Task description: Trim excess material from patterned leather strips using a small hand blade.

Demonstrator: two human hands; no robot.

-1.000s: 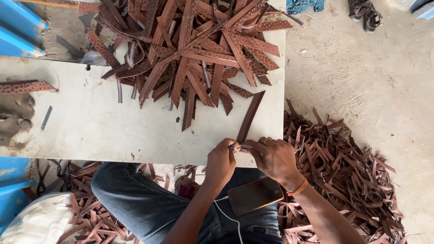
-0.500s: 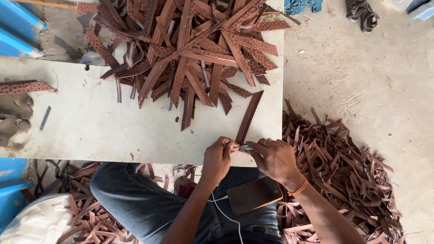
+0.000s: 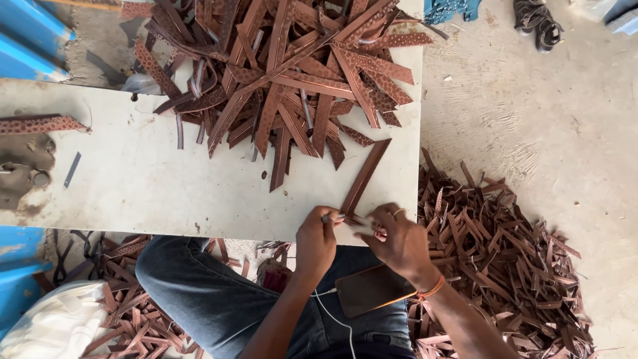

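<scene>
Two hands meet at the near edge of the desk [image 3: 166, 179], and little has shifted in the last second: the long brown leather strip [image 3: 364, 176] lies at nearly the same slant as before, its far end pointing up toward the big heap of strips [image 3: 292, 73], its near end under my fingers. Both hands have crept slightly toward each other and toward the strip's near end, so I judge the work is in a fine, local step at that end and not a repositioning.

My left hand [image 3: 316, 239] is closed in a pinch on a small slim tool [image 3: 327, 217]; only its tip shows, just left of the strip's near end, and I cannot tell what kind it is. My right hand [image 3: 399, 240] presses down with curled fingers on the strip's near end, pinning it to the desk; a ring shows on one finger and an orange band [image 3: 432, 289] at the wrist.

The strip runs away and to the right from both grips, and only its near end is held. Below the hands, a phone [image 3: 372, 289] rests on my lap with a white cable [image 3: 335, 319]. Right of the right hand, a mound of cut pieces [image 3: 505, 266] covers the floor.
</scene>
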